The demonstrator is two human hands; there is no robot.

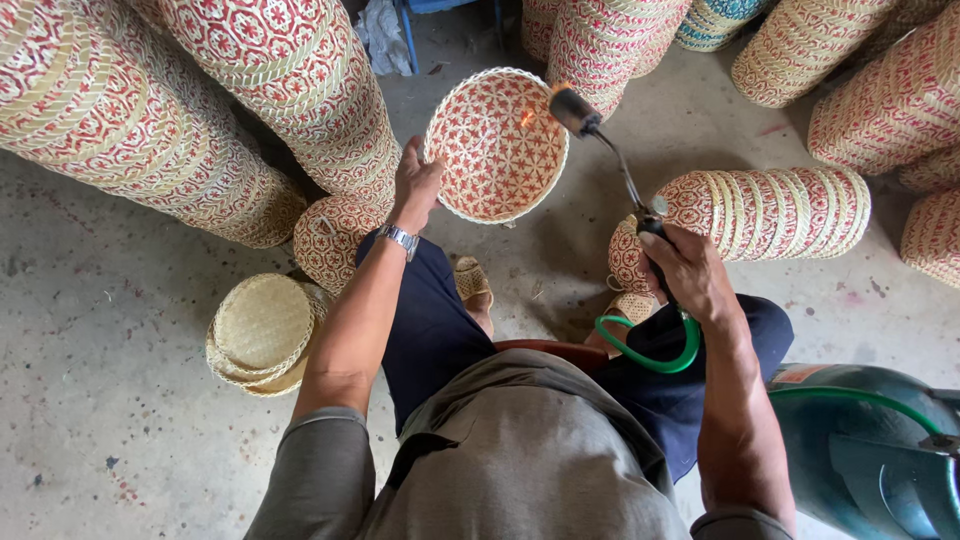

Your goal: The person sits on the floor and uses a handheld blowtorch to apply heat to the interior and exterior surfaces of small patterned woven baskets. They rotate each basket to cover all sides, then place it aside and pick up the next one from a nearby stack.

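My left hand (415, 185) holds up a round woven basket with a red star pattern and a pale rim (497, 145). My fingers are shut tight on its left edge, and its open bowl side faces me. It is up in the air over the grey floor, just in front of my knees.

My right hand (690, 272) is wrapped tight around the handle of a thin metal gas torch with a black tip (578, 112). The long skinny rod sticks up from my fist. A small orange flame (540, 100) burns at the tip, right by the basket's top right rim. I cannot tell if the tip touches the rim.

A smooth green rubber hose (650, 352) curls from under my right hand and runs to a big round blue-green gas tank (860, 450) by my right side.

On my left wrist is a shiny silver watch (400, 238).

By my left leg lies a small stack of plain yellow woven baskets (262, 335), flat and bumpy. A long row of red and cream baskets on its side (765, 212) lies just past my right hand. Tall leaning piles of the same patterned baskets (170, 110) stand all around. The rough grey concrete floor (100, 330) has little spots on it.
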